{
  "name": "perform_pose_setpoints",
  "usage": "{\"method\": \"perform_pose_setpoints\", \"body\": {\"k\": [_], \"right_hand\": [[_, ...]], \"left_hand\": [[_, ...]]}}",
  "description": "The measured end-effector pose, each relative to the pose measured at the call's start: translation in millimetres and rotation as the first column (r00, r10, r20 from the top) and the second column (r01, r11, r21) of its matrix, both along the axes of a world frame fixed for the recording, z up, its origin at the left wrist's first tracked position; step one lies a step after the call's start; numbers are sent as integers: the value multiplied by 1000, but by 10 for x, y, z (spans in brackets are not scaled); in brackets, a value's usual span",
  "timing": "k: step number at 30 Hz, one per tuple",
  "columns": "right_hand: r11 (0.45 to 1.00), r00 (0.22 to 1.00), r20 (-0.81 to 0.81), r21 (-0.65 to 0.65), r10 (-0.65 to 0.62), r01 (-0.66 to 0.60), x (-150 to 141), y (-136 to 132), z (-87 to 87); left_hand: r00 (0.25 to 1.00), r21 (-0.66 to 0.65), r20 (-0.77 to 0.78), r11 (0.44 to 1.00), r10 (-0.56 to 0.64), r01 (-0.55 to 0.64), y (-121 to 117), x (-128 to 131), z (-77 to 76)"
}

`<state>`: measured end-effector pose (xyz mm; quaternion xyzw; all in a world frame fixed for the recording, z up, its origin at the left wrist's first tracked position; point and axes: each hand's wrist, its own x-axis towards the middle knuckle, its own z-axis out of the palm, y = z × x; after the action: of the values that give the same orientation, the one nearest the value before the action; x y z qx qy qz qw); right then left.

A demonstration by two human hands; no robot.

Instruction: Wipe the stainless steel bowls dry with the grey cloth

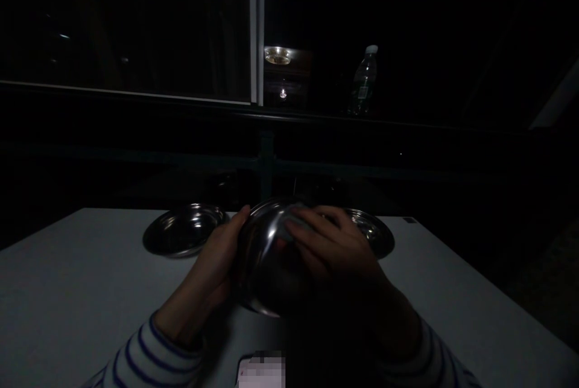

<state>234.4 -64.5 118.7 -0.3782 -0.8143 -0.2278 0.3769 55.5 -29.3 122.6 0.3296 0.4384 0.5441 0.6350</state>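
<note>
My left hand (212,267) grips the left rim of a shiny steel plate (262,267), which is tilted up on its edge above the pale table (67,291). Flat against the plate's inner face lies my right hand (330,246), its fingers pressing a small pale cloth (289,222) near the top rim. The scene is very dark, and the cloth is mostly hidden under the fingers.
A second steel plate (183,230) lies flat on the table to the left. A third (373,231) lies behind my right hand. A phone (260,373) sits at the near edge. A plastic water bottle (364,80) stands on the dark ledge by the window.
</note>
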Motion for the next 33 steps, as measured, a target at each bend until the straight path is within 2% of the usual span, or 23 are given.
{"method": "perform_pose_setpoints", "body": {"k": [4, 7, 9, 12, 15, 18, 20, 23, 26, 31, 33], "right_hand": [[1000, 998, -66, -27, 7, -8, 70, 28, 35], [999, 999, 8, 2, 33, -33, -41, -6, 21], [999, 999, 45, -27, 30, -29, -77, -15, 13], [999, 1000, 1, -54, -1, 1, -14, 19, 18], [1000, 998, -58, -10, -28, 28, 10, 41, 7], [998, 1000, 11, 56, 4, -4, -86, 7, -25], [998, 998, 54, 49, 30, -32, -125, -11, -34], [1000, 1000, 13, 3, 2, -2, -78, 1, -14], [999, 999, -36, 25, -41, 42, -47, 10, 9], [997, 999, 43, 76, 2, -5, -112, -11, -5], [998, 999, 17, 50, -35, 34, -86, 5, -16]], "left_hand": [[999, 6, -42, 1000, 29, -29, 6, -16, 10], [990, 44, -135, 998, -35, 41, -8, -4, -19], [986, 53, -155, 996, -62, 71, -13, -1, -28], [994, 44, -108, 999, -25, 30, -13, -6, -8], [995, 32, -99, 999, 5, -2, -17, -5, 11], [991, 36, -131, 999, -15, 20, -23, 1, -2], [991, 37, -127, 999, -32, 37, -21, 1, -12], [997, 18, -71, 1000, -10, 11, -12, -2, -3], [999, -7, -46, 1000, 17, -18, -15, 6, 14], [1000, -23, -19, 1000, -1, 1, -22, 15, -2], [1000, -38, -11, 999, 22, -22, -16, 14, -9]]}}
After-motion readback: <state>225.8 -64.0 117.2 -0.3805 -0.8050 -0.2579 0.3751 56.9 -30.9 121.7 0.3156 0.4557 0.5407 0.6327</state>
